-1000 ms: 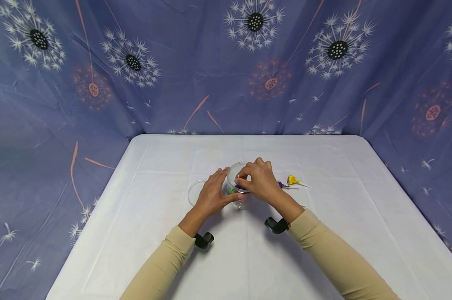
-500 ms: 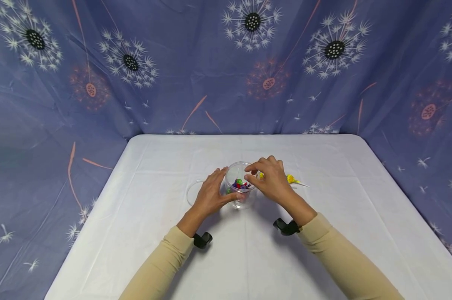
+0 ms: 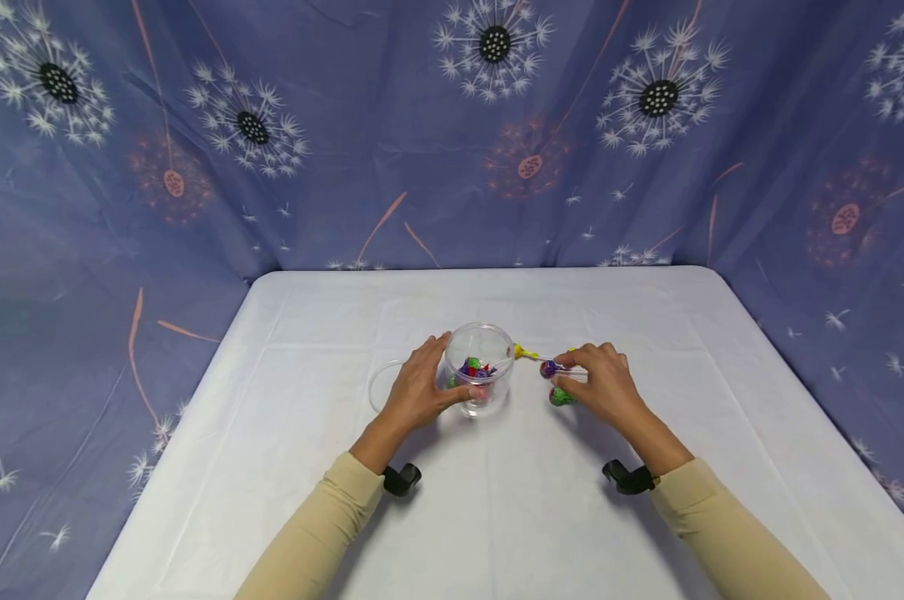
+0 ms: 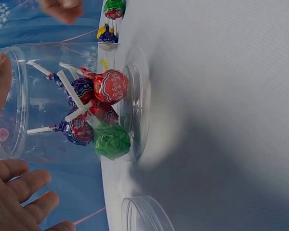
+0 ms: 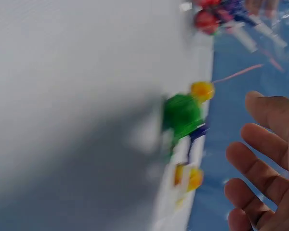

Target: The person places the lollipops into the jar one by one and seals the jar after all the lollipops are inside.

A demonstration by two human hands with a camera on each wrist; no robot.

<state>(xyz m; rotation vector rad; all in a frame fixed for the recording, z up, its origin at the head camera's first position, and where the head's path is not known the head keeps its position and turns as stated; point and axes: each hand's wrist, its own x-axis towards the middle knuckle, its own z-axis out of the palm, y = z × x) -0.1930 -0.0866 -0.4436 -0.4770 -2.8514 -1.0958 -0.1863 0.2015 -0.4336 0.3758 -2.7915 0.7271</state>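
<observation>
Clear jar (image 3: 480,343), upright on the surface (image 3: 422,533)

Your left hand (image 3: 420,387): fingers and thumb wrapped about the jar wall. Your right hand (image 3: 601,382): fingers parted, gripping nothing, tips at a loose purple lollipop (image 3: 547,369), beside a loose green lollipop (image 3: 560,397).

Left wrist view only: jar contents set out clearly from the side, a red lollipop (image 4: 111,86) and an inner green lollipop (image 4: 112,141) low down, white sticks rising; also the ridged rim of a clear lid (image 4: 144,216), which the head view gave you mostly behind your left hand.

Right wrist view, blurred: two yellow lollipops (image 5: 202,90), one mostly covered by your right hand from the head.

Changed from half a second earlier: your right hand, then beside the jar rim, had moved right, uncovering the loose purple and green lollipops. Unchanged: your left hand on the jar.
</observation>
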